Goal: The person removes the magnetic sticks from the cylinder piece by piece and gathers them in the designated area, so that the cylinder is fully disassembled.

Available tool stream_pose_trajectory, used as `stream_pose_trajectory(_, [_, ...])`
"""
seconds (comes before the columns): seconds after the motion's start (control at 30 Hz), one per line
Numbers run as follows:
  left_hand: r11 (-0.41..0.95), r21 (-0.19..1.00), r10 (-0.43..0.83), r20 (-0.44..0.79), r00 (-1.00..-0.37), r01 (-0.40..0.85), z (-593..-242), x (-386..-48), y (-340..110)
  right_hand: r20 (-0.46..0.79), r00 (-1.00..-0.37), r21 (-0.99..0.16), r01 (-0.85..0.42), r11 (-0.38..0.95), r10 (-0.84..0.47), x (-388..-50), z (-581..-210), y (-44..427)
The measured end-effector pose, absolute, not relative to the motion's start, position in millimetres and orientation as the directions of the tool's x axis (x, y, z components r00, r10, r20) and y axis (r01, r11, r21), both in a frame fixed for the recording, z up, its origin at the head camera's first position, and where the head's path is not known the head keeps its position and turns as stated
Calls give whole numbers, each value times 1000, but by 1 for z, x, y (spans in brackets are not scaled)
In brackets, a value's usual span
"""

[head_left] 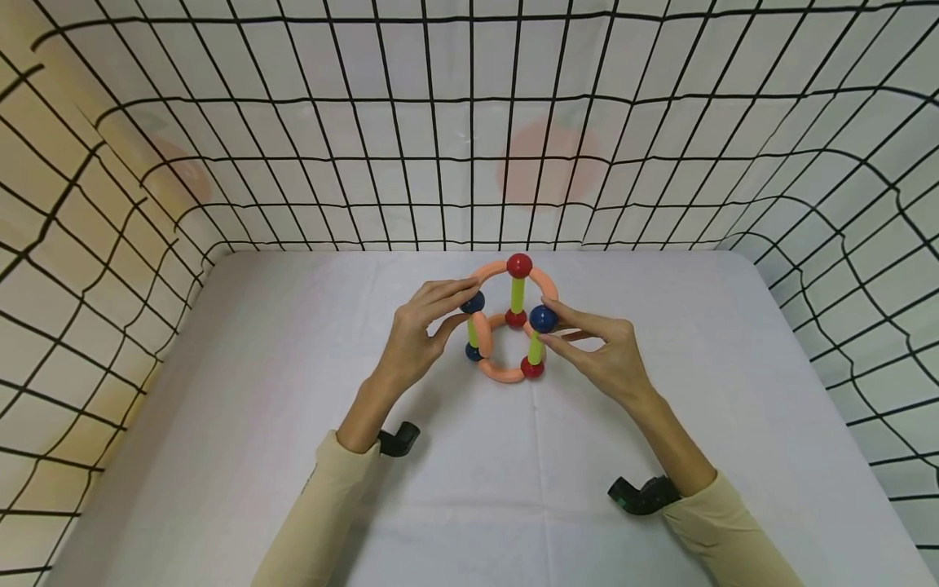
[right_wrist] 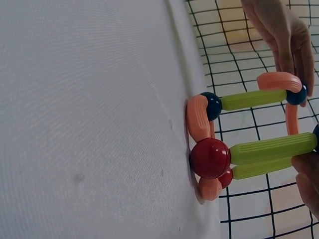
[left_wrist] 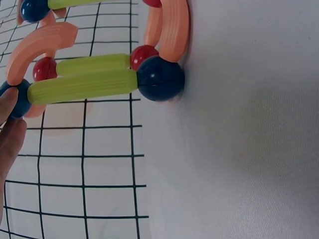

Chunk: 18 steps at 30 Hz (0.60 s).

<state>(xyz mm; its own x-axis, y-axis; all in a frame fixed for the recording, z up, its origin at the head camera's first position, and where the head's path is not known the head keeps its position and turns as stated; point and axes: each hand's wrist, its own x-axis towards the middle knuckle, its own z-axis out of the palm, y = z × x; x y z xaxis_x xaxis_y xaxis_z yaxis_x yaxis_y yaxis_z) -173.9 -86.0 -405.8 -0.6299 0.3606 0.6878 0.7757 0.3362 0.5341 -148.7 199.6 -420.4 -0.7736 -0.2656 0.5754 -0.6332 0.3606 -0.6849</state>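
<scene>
– so, what's at the far left?
– black wire grid (head_left: 47, 379), then the left hand (head_left: 420, 330), thumb and fingers bent in a pinch round the upper left blue ball (head_left: 473, 302).

– and under that?
– a green ribbed stick (left_wrist: 82, 85) down to the lower left blue ball (left_wrist: 161, 78). a curved orange stick (head_left: 482, 334) hangs off the upper ball by 1 end; its other end is free, apart from the right side.

– the middle?
– that's the body of the ball-and-stick frame (head_left: 502, 374), upright on the white cloth (head_left: 469, 505), towards its far edge. at the back, an upper red ball (head_left: 519, 266) sits above a lower red ball (head_left: 516, 318), with 1 green stick between. the bottom ring joins 3 balls.

– further right?
– the upper right blue ball (head_left: 543, 319), over a green stick and the front red ball (head_left: 532, 368). the right hand (head_left: 605, 350) has it between thumb and fingertips, nearly closed.

– beyond?
– a black wrist device (head_left: 641, 495), near the right sleeve (head_left: 722, 522).
</scene>
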Motion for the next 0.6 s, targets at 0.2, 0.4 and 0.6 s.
stream_pose_trajectory(0.2, [329,528,344,705,-620,783,-405,-174,-85,580,-771,-683,-636,358,-264,-148,-421,199])
stream_pose_trajectory(0.4, [318,540,333,706,-625,780,-406,-174,-84,585,-768,-686,-640,347,-261,-149,-421,200])
stream_pose_trajectory(0.6, [304,606,315,665,-678,735,-408,-174,-88,570,-777,-686,-629,367,-266,-148,-421,204])
